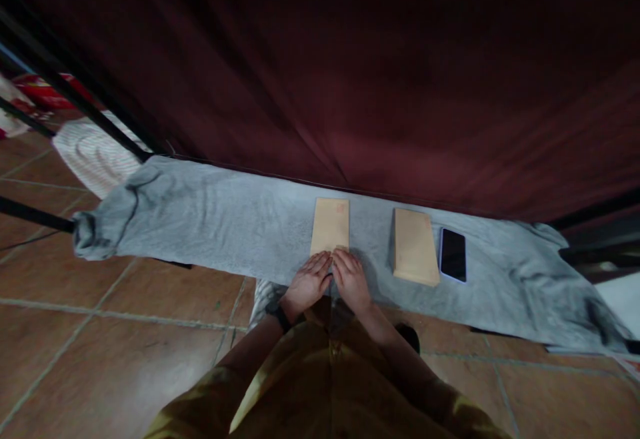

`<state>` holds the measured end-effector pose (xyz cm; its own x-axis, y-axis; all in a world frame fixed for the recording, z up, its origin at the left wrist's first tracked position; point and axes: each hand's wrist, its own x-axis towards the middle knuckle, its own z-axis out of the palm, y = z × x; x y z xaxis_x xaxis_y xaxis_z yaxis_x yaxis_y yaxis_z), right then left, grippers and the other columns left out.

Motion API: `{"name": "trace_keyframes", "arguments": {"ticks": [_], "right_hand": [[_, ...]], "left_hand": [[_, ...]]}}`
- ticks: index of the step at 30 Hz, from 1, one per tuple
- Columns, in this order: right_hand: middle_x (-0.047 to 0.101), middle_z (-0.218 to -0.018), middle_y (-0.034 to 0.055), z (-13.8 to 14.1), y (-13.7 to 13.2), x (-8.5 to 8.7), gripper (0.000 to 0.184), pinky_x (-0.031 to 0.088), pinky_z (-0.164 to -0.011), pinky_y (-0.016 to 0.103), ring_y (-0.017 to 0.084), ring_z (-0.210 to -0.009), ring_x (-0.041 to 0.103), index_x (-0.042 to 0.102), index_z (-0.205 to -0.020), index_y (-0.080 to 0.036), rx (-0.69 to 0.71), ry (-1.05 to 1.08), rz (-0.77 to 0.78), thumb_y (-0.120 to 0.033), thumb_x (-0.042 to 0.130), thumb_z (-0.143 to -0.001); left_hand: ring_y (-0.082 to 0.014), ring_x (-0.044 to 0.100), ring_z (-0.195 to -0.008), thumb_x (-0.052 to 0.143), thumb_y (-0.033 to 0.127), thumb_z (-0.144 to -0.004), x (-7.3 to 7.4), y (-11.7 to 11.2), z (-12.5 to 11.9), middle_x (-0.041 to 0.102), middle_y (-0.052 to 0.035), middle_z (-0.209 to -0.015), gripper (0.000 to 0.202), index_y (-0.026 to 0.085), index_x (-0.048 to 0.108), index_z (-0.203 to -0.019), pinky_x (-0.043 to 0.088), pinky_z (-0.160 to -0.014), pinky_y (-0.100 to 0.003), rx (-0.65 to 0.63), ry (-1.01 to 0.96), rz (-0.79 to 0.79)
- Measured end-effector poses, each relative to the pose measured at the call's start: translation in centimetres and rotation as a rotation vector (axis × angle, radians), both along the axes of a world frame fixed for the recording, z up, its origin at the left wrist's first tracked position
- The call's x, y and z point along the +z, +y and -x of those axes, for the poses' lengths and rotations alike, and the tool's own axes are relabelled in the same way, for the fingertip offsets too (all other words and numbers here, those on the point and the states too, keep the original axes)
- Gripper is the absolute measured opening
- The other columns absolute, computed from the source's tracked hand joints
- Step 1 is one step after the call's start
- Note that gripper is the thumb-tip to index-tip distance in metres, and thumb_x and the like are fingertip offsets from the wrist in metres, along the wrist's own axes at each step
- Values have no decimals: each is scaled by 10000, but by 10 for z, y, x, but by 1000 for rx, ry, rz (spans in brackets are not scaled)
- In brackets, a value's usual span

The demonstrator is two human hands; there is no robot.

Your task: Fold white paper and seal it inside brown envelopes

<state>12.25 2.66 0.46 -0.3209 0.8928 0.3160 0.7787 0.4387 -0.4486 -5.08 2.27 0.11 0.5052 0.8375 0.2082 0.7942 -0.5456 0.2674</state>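
Observation:
A tan paper envelope (331, 224) with a faint reddish mark at its far right corner lies lengthwise on a grey cloth. Its near end is partly covered by my fingers. My left hand (307, 283) is closed at the near left corner, fingers on top and the thumb by the near edge. Close beside it, my right hand (351, 283) pinches the near right corner, its fingers together. Whether the envelope's near end is folded is hidden under the fingertips. Off to the right sits a neat stack of similar tan envelopes (414, 247).
A phone (453, 255) with a dark screen and pale purple edge lies right of the stack. The grey cloth (240, 219) covers a long narrow surface. Behind it hangs a dark red curtain (350, 92). Black poles (35, 214) stand at the left, above a tiled floor (150, 339).

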Motion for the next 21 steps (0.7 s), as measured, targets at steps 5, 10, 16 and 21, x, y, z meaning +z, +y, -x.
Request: {"name": "trace_keyframes", "arguments": {"ticks": [5, 10, 16, 21], "right_hand": [[459, -1564, 144, 8, -17, -3, 549, 319, -1222, 478, 255, -1456, 416, 375, -1554, -130, 55, -74, 19, -329, 433, -1046], [422, -1582, 154, -10, -21, -10, 593, 335, -1220, 482, 269, -1476, 391, 351, -1565, -119, 33, -134, 9, -352, 476, -1034], [415, -1583, 168, -25, -22, -13, 642, 349, -1213, 490, 275, -1465, 408, 328, -1575, -126, 17, -139, -18, -369, 516, -1012], [419, -1580, 167, -18, -25, -14, 632, 340, -1218, 487, 276, -1469, 401, 366, -1555, -107, -43, -150, -34, -359, 536, -1001]], "left_hand": [[-238, 436, -1450, 408, 163, -951, 0, -4, 1, 519, -183, -1509, 534, 62, 466, -1472, 371, -1207, -444, 28, 32, 16], [-246, 447, -1443, 388, 237, -1008, 4, -8, 12, 532, -152, -1505, 471, 109, 517, -1442, 396, -1191, -447, 87, 28, -27], [-268, 498, -1401, 413, 274, -1013, 10, -15, 19, 552, -162, -1484, 431, 119, 561, -1387, 418, -1160, -445, 218, 58, -21], [-288, 621, -1213, 423, 283, -1011, 24, -4, 6, 668, -142, -1299, 308, 181, 659, -1182, 489, -1042, -449, 348, 38, 21]]}}
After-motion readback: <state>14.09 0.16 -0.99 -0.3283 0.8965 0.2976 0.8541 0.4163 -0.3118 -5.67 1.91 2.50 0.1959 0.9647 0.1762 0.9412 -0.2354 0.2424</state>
